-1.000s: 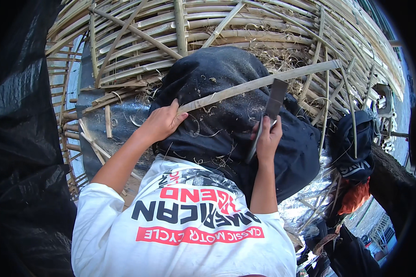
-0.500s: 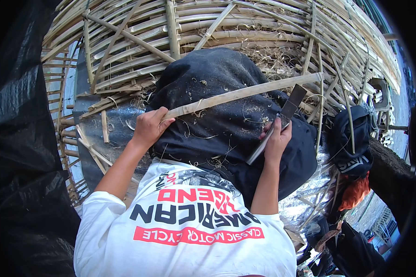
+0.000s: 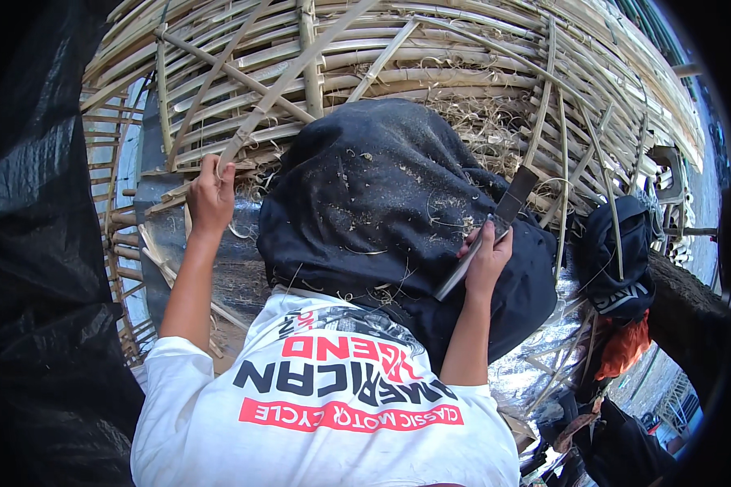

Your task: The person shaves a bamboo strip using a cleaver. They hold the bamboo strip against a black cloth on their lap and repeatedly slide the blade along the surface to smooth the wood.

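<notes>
My left hand (image 3: 210,195) is closed round the lower end of a bamboo strip (image 3: 288,75), raised away from my lap. The strip slants up and to the right, across the bamboo slats ahead of me. In my right hand (image 3: 487,253) is a knife (image 3: 515,193) with a wide, dark, square-ended blade and a long pale handle. Its blade points away and to the right, above the right side of my lap. Black cloth (image 3: 365,187) covers my lap, with thin bamboo shavings scattered over it.
A framework of split bamboo slats (image 3: 430,61) spans the far side. Curled shavings (image 3: 479,114) are heaped before it. A black backpack (image 3: 617,252) hangs at the right by a dark trunk (image 3: 682,304). Black sheeting (image 3: 41,268) hangs at the left.
The strip has swung from lying across my lap to slanting up over the slats. My left hand has moved left and away from me with it. The knife has barely shifted.
</notes>
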### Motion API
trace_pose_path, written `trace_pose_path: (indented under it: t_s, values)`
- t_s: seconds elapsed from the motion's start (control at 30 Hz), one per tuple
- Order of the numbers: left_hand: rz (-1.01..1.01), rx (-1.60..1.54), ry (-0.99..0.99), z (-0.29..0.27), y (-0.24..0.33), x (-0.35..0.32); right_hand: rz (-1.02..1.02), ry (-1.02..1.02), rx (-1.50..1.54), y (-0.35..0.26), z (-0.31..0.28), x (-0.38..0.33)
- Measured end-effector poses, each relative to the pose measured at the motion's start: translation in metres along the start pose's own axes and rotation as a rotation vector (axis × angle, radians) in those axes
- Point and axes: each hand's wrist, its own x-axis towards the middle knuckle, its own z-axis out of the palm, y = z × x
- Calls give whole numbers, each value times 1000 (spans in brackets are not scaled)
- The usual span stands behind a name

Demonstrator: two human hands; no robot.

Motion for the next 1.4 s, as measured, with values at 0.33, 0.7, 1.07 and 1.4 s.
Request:
trace_pose_path:
  t_s: [0.33, 0.7, 1.07, 1.4]
  values:
    - [162, -64, -16, 4, 9, -17, -13, 48, 42, -5, -6, -2]
    - [343, -44, -189, 15, 23, -17, -85, 80, 82, -16, -18, -11]
    - [-469, -1217, -754, 20, 91, -6, -87, 63, 61, -12, -16, -12]
    - [-610, -1507, -733, 24, 125, -4, -79, 31, 63, -12, -14, -16]
